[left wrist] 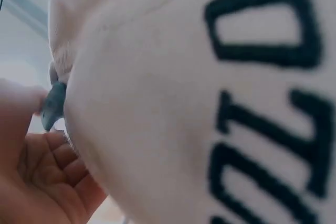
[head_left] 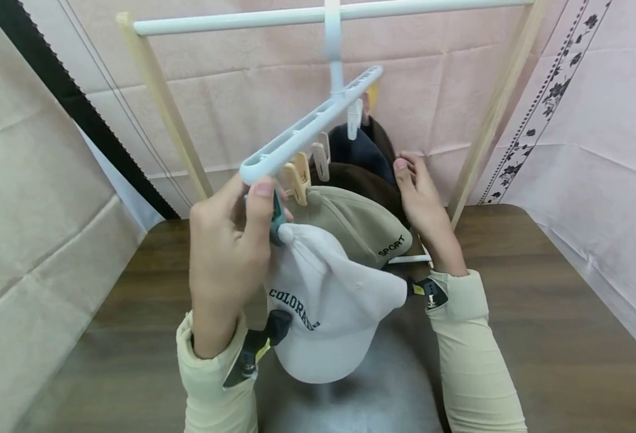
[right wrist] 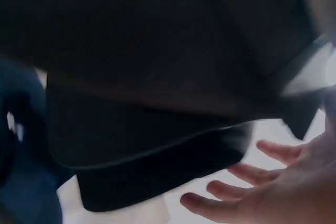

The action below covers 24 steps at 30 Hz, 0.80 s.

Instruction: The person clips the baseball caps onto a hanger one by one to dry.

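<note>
A white cap [head_left: 323, 288] with dark lettering hangs from a teal clothespin [head_left: 277, 219] at the near end of a pale blue hanger [head_left: 312, 129]. My left hand [head_left: 228, 240] pinches that clothespin, thumb on the near side; in the left wrist view the white cap [left wrist: 142, 93] covers much of the frame. Behind it hang an olive cap [head_left: 355, 222] reading SPORT, a dark brown cap [head_left: 363, 180] and a navy cap [head_left: 358, 150]. At the right side of the dark caps is my right hand [head_left: 420, 195], its fingers extended, as the right wrist view also shows.
The hanger hooks over a pale blue bar [head_left: 231, 23] between wooden posts [head_left: 168, 114]. Beige and white clothespins [head_left: 298, 177] line the hanger. Below is a brown wood-grain table [head_left: 545, 325] with a grey surface in the middle; pale cloth [head_left: 605, 150] surrounds it.
</note>
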Each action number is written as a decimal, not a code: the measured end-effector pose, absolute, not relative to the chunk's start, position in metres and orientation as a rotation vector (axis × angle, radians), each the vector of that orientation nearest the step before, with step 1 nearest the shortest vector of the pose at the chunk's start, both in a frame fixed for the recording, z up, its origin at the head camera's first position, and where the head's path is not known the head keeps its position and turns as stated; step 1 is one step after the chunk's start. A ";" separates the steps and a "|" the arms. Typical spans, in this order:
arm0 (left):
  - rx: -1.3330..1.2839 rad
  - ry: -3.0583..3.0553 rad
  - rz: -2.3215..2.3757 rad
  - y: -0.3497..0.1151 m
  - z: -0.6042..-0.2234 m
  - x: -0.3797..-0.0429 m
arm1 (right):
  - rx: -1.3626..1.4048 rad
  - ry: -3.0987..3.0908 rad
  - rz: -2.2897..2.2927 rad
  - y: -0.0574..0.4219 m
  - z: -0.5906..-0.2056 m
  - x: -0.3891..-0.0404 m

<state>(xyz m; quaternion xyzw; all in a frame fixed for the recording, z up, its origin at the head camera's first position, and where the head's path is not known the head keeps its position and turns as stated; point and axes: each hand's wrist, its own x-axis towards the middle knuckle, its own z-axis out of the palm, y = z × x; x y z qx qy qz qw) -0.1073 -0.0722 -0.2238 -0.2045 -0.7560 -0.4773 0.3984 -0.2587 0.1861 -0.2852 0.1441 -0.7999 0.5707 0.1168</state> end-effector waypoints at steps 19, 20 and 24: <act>-0.419 -2.002 -1.450 -0.114 -0.232 -0.134 | 0.390 -2.202 1.595 0.197 -0.303 -0.271; -0.411 -1.998 -1.468 -0.115 -0.233 -0.137 | 0.378 -2.190 1.577 0.197 -0.303 -0.271; -0.379 -1.951 -1.588 -0.115 -0.236 -0.148 | 0.333 -2.153 1.604 0.197 -0.303 -0.272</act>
